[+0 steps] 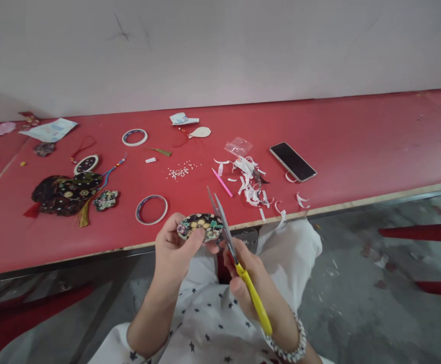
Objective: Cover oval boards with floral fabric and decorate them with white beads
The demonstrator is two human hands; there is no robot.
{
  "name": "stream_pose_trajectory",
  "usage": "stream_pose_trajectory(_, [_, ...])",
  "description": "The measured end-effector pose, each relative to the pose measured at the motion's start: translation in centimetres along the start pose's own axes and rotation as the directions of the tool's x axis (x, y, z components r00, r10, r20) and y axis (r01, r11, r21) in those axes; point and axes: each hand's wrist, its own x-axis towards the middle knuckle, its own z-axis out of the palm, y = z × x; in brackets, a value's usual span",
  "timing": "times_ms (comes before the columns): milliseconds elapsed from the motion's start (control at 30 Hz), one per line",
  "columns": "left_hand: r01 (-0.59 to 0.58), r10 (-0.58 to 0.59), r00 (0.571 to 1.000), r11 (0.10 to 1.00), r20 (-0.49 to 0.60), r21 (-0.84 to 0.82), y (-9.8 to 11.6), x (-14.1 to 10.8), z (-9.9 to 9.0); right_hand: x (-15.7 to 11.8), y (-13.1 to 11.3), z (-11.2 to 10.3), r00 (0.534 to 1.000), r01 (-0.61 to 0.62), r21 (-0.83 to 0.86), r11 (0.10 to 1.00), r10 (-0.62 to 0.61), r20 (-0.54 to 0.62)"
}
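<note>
My left hand (177, 247) is closed on an oval piece of dark floral fabric (200, 227), thumb on its front, just over the table's near edge. My right hand (253, 278) holds yellow-handled scissors (256, 298), with the blades pointing up and left, slightly apart, beside the fabric piece's right end. Beyond my hands, a roll of white tape (138, 215) lies on the red table (193, 197). A pink stick (222, 182) and a heap of curled white strips (249, 187) lie past the scissors' tips.
Small white beads (178, 172) are scattered mid-table. A phone (293, 162) lies to the right, near a clear plastic bag (238, 146). Dark patterned pouches (67, 194) with tassels lie to the left. Another tape roll (134, 137) is farther back, before a pale wall.
</note>
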Motion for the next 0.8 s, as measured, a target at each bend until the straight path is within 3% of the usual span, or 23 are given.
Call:
stream_pose_trajectory(233, [-0.034,0.041,0.993,0.997,-0.112,0.063,2.0,-0.8,1.2,-0.6,0.5,-0.1,0.999,-0.021,-0.066,0.998,0.023,0.023])
stream_pose_trajectory(600, [0.020,0.031,0.984,0.959,-0.175,0.283,4.3,-0.9,2.0,-1.0,0.7,-0.5,0.994,-0.057,-0.052,0.997,0.062,0.091])
stream_pose_trajectory(800, [0.018,0.010,0.991,0.978,-0.131,0.210,4.5,-0.5,1.6,-1.2,1.4,-1.8,0.995,-0.087,-0.084,0.993,0.091,0.051])
